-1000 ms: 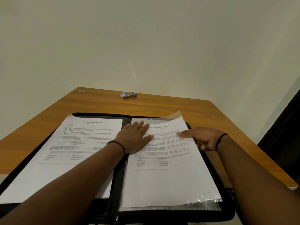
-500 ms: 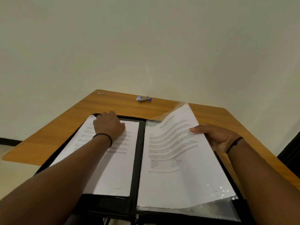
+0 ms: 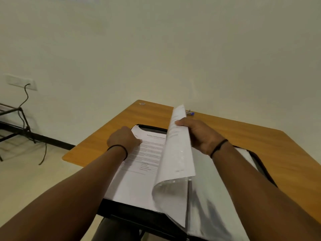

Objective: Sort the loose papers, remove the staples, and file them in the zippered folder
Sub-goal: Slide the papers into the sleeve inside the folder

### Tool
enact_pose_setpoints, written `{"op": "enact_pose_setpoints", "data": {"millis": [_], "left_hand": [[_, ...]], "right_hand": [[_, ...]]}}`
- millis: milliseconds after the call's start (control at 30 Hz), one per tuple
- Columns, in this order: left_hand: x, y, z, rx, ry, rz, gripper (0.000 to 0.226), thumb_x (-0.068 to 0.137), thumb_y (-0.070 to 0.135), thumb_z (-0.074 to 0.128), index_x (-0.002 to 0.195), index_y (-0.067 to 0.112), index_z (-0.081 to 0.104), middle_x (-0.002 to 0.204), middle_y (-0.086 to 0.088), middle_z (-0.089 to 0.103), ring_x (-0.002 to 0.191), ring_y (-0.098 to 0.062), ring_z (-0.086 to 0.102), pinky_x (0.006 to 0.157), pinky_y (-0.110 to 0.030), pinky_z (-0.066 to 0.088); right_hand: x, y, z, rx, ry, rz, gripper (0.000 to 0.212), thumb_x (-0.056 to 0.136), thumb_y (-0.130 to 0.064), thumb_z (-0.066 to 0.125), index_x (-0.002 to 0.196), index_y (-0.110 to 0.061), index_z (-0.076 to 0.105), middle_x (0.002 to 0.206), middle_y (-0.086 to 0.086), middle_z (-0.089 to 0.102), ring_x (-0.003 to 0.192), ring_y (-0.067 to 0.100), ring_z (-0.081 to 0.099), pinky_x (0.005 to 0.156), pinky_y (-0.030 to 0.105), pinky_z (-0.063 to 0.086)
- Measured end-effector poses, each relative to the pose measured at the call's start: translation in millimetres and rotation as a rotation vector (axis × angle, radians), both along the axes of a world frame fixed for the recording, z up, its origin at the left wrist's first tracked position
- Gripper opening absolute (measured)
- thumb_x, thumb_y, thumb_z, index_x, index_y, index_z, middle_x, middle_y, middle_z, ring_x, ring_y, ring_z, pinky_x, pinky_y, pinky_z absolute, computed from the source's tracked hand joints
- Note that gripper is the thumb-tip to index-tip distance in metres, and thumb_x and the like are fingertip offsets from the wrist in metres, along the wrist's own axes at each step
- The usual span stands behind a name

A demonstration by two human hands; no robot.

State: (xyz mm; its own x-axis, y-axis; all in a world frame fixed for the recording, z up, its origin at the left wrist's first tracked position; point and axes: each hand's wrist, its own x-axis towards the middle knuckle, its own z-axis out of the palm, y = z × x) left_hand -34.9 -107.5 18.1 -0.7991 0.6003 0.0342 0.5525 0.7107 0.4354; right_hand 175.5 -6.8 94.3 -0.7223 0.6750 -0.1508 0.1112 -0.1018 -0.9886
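The right hand (image 3: 199, 134) grips a plastic sleeve (image 3: 175, 164) with a printed sheet in it, thumb curled over the near face close to the top edge, the other fingers hidden behind. The sleeve stands lifted, almost on edge, over the middle of the open folder (image 3: 149, 221), its lower part bowed and shiny. A black band (image 3: 218, 147) circles that wrist.

The left hand (image 3: 124, 138) lies knuckles-up on the far left corner of the left page (image 3: 149, 153), fingers bent down onto the paper; whether they pinch the corner or only press on it cannot be told. A black band (image 3: 119, 148) sits on this wrist too. The left page is a printed sheet with a heading and lines of text, flat in the left half of the folder.

The right half of the folder shows more clear sleeves (image 3: 213, 197) lying flat beneath the right forearm. The folder is black and rests on a wooden table (image 3: 260, 145), its near edge hanging past the table's front. A small stapler (image 3: 189, 113) with a blue end lies at the far edge of the table, just behind the lifted sleeve. On the wall to the left is a socket (image 3: 20, 82) with a black cord (image 3: 26, 96) hanging from it.
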Motion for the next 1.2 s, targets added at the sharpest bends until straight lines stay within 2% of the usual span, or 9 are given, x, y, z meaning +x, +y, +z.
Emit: {"op": "enact_pose_setpoints", "data": {"millis": [200,367,467,533,567,700,833,1033,1200], "left_hand": [[-21,0,6,0.136,-0.166,-0.104,0.032,0.086,0.036,0.074,0.076,0.011,0.057,0.074,-0.003,0.057,0.062,-0.016,0.051,0.051,-0.028,0.034],[-36,-12,24,0.310,-0.068,-0.127,0.025,0.088,0.029,0.068,0.075,0.011,0.056,0.072,-0.003,0.056,0.067,-0.022,0.053,0.052,-0.030,0.033],[-52,-25,42,0.418,0.012,-0.098,0.033,0.088,0.029,0.068,0.068,0.012,0.047,0.067,-0.002,0.050,0.064,-0.021,0.048,0.051,-0.031,0.030],[-62,-34,55,0.512,0.069,-0.076,0.037,0.091,0.030,0.067,0.068,0.013,0.043,0.066,0.000,0.047,0.060,-0.017,0.044,0.051,-0.031,0.027],[-66,-40,62,0.568,0.085,-0.070,0.036,0.092,0.031,0.066,0.070,0.013,0.044,0.067,0.001,0.047,0.061,-0.017,0.044,0.051,-0.030,0.027],[-68,-51,79,0.709,0.154,-0.115,0.033,0.095,0.035,0.063,0.075,0.015,0.046,0.070,0.004,0.050,0.063,-0.015,0.044,0.054,-0.029,0.032],[-55,-60,84,0.745,0.207,-0.122,0.037,0.097,0.035,0.060,0.070,0.023,0.037,0.066,0.007,0.049,0.059,-0.011,0.043,0.052,-0.030,0.032],[-56,-82,103,0.855,0.356,-0.035,0.034,0.098,0.038,0.057,0.083,0.009,0.046,0.068,0.003,0.051,0.062,-0.021,0.047,0.053,-0.031,0.036],[-53,-100,125,1.031,0.357,-0.089,0.030,0.099,0.036,0.059,0.081,0.017,0.043,0.067,0.013,0.048,0.059,-0.006,0.046,0.053,-0.020,0.036]], "right_hand": [[-36,-16,-30,0.129,-0.172,0.109,0.027,0.095,-0.029,0.061,0.112,-0.008,0.064,0.083,0.006,0.073,0.069,0.016,0.068,0.064,0.032,0.054],[-58,-33,-47,0.220,-0.219,0.173,0.048,0.096,-0.054,0.053,0.098,-0.009,0.067,0.083,0.007,0.072,0.073,0.018,0.061,0.059,0.029,0.049],[-73,-32,-77,0.797,-0.334,-0.077,0.029,0.094,-0.041,0.060,0.091,-0.013,0.069,0.097,0.000,0.072,0.090,0.015,0.065,0.085,0.041,0.053],[-79,-34,-90,1.188,-0.499,-0.187,0.033,0.094,-0.044,0.056,0.118,-0.023,0.062,0.135,0.001,0.057,0.130,0.023,0.047,0.107,0.044,0.039],[-81,-35,-96,1.216,-0.576,-0.133,0.046,0.097,-0.049,0.049,0.136,-0.025,0.051,0.151,0.003,0.041,0.143,0.027,0.031,0.114,0.047,0.029],[-89,-33,-108,1.096,-0.856,0.152,0.069,0.101,-0.061,0.018,0.159,-0.024,0.007,0.167,0.002,0.005,0.153,0.029,0.000,0.122,0.051,0.003],[-93,-30,-105,1.119,-0.931,0.216,0.072,0.101,-0.062,0.015,0.159,-0.022,0.003,0.167,0.001,0.001,0.153,0.030,-0.002,0.121,0.053,0.001],[-88,-33,-100,1.056,-0.919,0.221,0.074,0.099,-0.065,0.017,0.159,-0.024,0.003,0.167,-0.002,0.000,0.153,0.027,-0.003,0.122,0.051,0.000],[-95,-39,-61,0.686,-0.241,-0.024,0.086,0.093,-0.061,0.053,0.157,-0.025,0.010,0.161,-0.001,0.027,0.144,0.022,0.031,0.107,0.032,0.031]]}}
